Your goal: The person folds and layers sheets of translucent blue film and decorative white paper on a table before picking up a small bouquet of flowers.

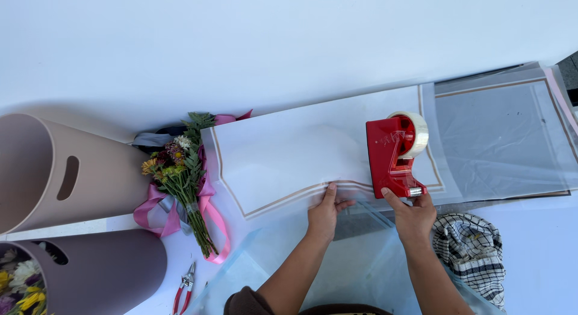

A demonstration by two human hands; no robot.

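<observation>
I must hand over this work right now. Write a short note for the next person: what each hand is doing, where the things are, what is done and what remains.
Left hand: flat, pressing on the near edge of the white wrapping sheet.
Right hand: at the base of the red tape dispenser, fingers at its cutter end; the dispenser stands on the sheet.
Things: small bouquet with pink ribbon lies left of the sheet; red-handled snips near the front left; checked cloth on the right.
Done: sheets are spread out.
Left: the bouquet is not yet on the sheets; no tape visibly applied.

No packages, labels, signs or screens — none visible.
</observation>
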